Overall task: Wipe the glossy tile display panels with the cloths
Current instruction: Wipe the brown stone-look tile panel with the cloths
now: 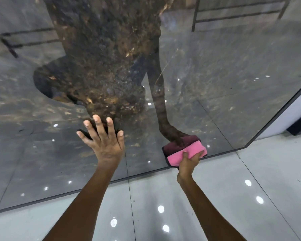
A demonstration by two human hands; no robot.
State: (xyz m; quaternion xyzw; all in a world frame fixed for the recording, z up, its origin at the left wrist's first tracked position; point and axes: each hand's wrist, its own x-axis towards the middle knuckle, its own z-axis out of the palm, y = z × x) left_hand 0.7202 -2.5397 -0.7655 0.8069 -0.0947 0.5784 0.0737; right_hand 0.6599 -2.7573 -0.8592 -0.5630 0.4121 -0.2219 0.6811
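A large glossy dark tile panel [224, 75] with brown and gold marbling stands upright in front of me and mirrors my body and arms. My left hand [103, 140] lies flat against its lower middle with the fingers spread and straight. My right hand [188, 160] grips a folded pink cloth [191, 152] and presses it on the panel just above the bottom edge, to the right of my left hand. The cloth's darker reflection shows directly above it.
The panel's black bottom edge [76, 192] meets a pale glossy tiled floor [215, 197] dotted with ceiling-light reflections. On the right the panel ends at a dark corner edge [276, 115], beyond which are a white wall and a dark skirting [299, 126].
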